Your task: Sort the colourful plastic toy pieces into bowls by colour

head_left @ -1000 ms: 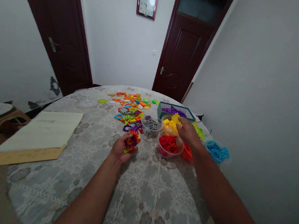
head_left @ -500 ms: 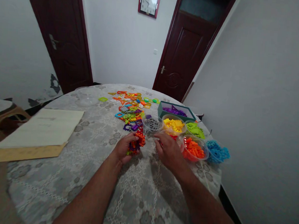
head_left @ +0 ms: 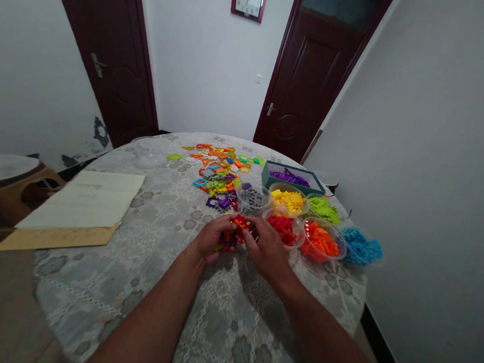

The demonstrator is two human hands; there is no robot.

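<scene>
My left hand (head_left: 211,240) is closed around a small multicoloured block assembly (head_left: 233,232) of red, orange and purple plastic pieces, held just above the tablecloth. My right hand (head_left: 265,247) has come up against the same assembly from the right, fingers curled onto it. Both hands meet near the middle of the round table (head_left: 155,286). Just right of my right hand stands a clear bowl of red pieces (head_left: 282,228).
Clear bowls hold grey (head_left: 252,198), yellow (head_left: 289,199), green (head_left: 325,209), orange (head_left: 321,241) and blue pieces (head_left: 360,247). A green box (head_left: 292,178) holds purple pieces. Loose coloured pieces (head_left: 220,171) lie at the far side. Paper sheets (head_left: 83,198) lie at left; a wall stands close at right.
My right hand left the yellow and red bowls and moved left to join the left hand on the assembly. The camera view shifted slightly.
</scene>
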